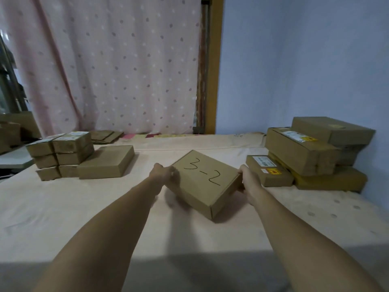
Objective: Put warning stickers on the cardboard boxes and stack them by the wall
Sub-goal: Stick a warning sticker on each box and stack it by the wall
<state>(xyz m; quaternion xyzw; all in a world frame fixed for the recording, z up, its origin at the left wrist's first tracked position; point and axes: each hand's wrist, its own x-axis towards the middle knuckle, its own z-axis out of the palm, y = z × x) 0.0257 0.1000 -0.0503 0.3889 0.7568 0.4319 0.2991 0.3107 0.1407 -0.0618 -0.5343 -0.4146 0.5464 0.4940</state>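
A flat cardboard box marked "3-2" [205, 180] sits tilted just above the bed surface at the centre. My left hand [166, 172] grips its left edge and my right hand [249, 182] grips its right corner. No sticker shows on its top. To the right, a stack of long cardboard boxes [311, 152] rests against the blue wall, and a low box in front of it [268, 171] carries a yellow warning sticker [273, 170]. On the left stand several small boxes [61, 153] and one flat box [107, 162].
The boxes lie on a beige bedsheet [105, 207]. A pink dotted curtain [109, 64] hangs behind, with a wooden door frame [212, 66] beside it. Flattened cardboard [106, 136] lies at the back left. More boxes [10, 133] sit at the far left edge.
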